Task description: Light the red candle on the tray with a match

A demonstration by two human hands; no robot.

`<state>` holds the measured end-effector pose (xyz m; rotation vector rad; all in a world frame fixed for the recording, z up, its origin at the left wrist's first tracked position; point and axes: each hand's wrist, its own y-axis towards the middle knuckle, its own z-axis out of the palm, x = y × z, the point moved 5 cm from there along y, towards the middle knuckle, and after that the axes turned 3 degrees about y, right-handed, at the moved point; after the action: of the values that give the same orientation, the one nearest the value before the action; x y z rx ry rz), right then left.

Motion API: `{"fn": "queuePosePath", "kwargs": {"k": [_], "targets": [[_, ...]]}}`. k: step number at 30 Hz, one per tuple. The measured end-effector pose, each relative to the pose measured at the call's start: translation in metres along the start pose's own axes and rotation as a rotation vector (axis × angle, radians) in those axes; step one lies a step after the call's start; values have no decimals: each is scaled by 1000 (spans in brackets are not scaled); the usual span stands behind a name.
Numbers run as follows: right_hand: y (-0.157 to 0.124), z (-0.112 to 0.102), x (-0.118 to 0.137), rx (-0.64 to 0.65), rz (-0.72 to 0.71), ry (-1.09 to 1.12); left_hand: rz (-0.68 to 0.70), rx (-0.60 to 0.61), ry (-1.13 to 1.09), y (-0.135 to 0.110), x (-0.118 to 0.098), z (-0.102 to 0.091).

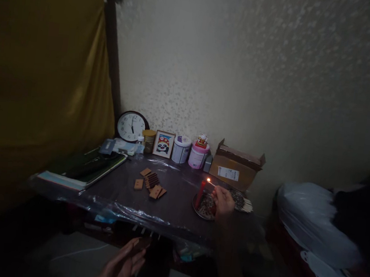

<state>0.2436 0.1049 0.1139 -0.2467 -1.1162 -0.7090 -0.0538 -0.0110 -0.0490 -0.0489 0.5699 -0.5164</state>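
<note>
Hands apart: right hand [222, 203] over the counter [177, 208], fingers pinched on a match [211, 183], lit, flame just beside a red candle [201, 192]. Candle upright in a round dish [201, 211] near the counter's right end. Left hand [122, 265] low, below the counter's front edge, fingers half curled, maybe on something dark; too dim to tell. Stick bundle [242, 202] just behind the right hand. Brown cards [151, 183] mid-counter. Clock [131, 126], tins [181, 149], box [234, 169] along the wall.
</note>
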Motion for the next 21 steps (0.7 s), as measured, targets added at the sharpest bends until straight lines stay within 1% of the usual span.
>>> {"fn": "queuePosePath", "kwargs": {"k": [7, 10, 14, 18, 21], "targets": [[0, 3, -2, 15, 10, -9, -3, 27, -63, 1, 1, -4], [0, 4, -2, 14, 6, 3, 4, 13, -68, 2, 3, -6], [-1, 5, -1, 24, 1, 18, 18, -18, -48, 3, 2, -7], [-1, 6, -1, 32, -3, 29, 25, -7, 2, 2, 0, -3], [0, 6, -1, 31, -17, 26, 28, -15, 1, 2, 2, -8]]}}
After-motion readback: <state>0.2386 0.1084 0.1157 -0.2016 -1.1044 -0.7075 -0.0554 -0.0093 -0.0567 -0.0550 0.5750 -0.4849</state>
